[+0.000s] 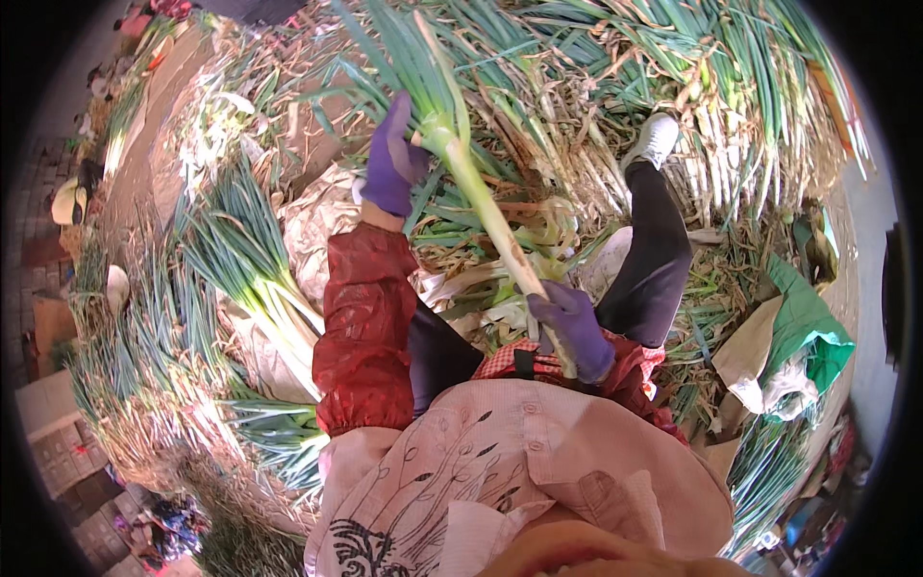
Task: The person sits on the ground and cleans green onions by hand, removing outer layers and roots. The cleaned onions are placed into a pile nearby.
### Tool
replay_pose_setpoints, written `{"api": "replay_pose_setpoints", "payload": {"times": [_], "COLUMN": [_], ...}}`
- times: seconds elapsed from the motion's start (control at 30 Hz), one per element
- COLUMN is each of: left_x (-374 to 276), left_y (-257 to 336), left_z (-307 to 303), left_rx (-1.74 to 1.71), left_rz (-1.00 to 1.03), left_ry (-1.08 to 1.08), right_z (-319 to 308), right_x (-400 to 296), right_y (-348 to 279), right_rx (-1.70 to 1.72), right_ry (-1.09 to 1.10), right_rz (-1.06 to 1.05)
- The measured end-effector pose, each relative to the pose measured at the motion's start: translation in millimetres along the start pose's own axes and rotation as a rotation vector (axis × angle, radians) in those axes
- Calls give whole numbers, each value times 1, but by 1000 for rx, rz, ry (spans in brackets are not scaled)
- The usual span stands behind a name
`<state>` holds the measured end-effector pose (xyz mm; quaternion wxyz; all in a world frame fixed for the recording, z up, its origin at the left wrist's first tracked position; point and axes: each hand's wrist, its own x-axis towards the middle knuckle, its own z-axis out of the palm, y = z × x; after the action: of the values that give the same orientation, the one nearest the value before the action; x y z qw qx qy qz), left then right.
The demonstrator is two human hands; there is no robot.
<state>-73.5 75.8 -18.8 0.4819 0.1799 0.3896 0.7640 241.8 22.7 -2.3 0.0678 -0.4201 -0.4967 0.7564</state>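
A long green onion point(482, 195) slants across the middle of the view, its pale stalk low and its green leaves fanned out at the top. My right hand point(577, 332), in a purple glove, grips the stalk near its lower end, close to my waist. Beside the base of the leaves is my left hand point(396, 159), also gloved in purple. Its fingers reach up along the leaves and are partly hidden, so I cannot tell how firmly they hold. Under the stalk, stripped leaves and peelings point(497, 303) lie between my legs.
A heap of untrimmed green onions point(721, 137) spreads at the upper right, by my white shoe point(655, 137). Cleaner green onions point(267, 281) lie in a bundle at the left. A green sack point(807, 324) sits at the right, and crumpled sacking point(317, 216) lies by my left arm.
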Motion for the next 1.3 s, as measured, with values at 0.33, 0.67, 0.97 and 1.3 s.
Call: {"api": "replay_pose_setpoints", "payload": {"times": [0.33, 0.67, 0.97, 1.3], "left_x": [-38, -6, -18, -4], "left_y": [16, 68, 0, -20], "left_z": [1, -112, -97, 7], "left_rx": [621, -152, 1006, -143], "left_rz": [-250, 411, -287, -53], "left_ry": [-87, 425, 56, 97], "right_z": [-11, -40, -31, -16], "right_x": [5, -17, -2, 43], "right_y": [-8, 8, -16, 29], "right_rx": [2, -118, -10, -505], "right_ry": [-2, 53, 120, 14], "right_rz": [-88, -281, -215, -487]}}
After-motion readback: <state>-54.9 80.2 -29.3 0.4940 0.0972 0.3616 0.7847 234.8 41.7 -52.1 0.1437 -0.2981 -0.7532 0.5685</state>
